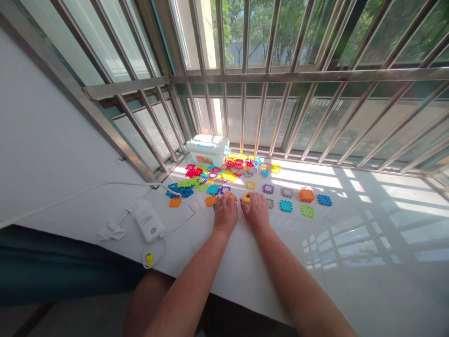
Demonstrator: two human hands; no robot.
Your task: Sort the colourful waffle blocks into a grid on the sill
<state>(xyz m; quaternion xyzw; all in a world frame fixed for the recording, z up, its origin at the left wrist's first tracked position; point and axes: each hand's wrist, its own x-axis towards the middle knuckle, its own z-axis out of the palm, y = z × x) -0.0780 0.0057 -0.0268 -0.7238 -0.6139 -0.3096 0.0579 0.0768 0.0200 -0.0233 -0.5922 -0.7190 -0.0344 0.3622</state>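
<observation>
Sitting shut by the window bars: a pale storage box [207, 149], contents hidden. Spreading before it, a pile of tiles [224, 175]. Pinching a yellow tile [246, 198]: right hand [257, 211]. Pressing an orange tile [211, 201]: left hand [225, 211], fingers curled. Lying leftward: a white charger [149, 223].

Head view, looking forward-down over white sill [245, 262].

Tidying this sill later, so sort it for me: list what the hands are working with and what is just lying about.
In hand:
left hand on orange tile
right hand on yellow tile
tile pile
laid-out tiles

Lying about:
teal box
white charger
cable
</observation>
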